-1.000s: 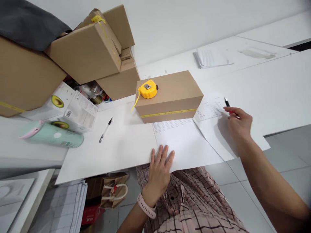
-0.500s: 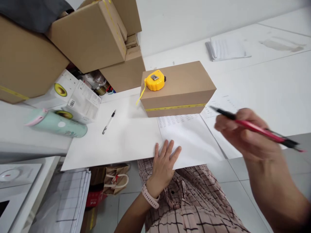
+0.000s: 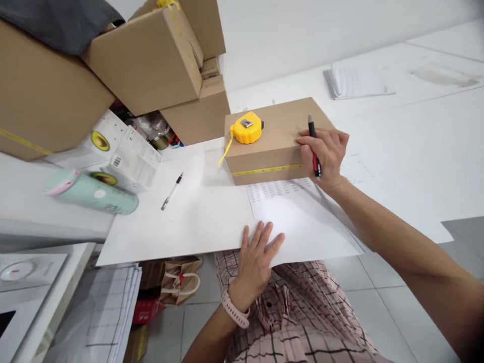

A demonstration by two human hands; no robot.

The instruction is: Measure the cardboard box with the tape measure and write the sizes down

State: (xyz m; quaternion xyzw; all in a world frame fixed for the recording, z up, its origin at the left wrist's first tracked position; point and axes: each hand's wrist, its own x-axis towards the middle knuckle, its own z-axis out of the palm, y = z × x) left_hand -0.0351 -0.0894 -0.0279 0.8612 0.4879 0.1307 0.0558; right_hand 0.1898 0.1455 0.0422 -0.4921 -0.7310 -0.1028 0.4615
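Pink strap (image 3: 235, 316) at L hand (image 3: 257, 262), pink plaid clothes (image 3: 298, 317).

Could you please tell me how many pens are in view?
2. A red pen is in the right hand, against the cardboard box; another pen lies on the white sheet left of it. Others may be hidden.

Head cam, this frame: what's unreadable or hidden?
Head view:
Print on the sheet before the cardboard box: too small to read.
Box's right end: covered by the right hand gripping the pen.
Top and left edges cut off the stacked cartons.
Sheet's near edge: partly under the flat left hand.
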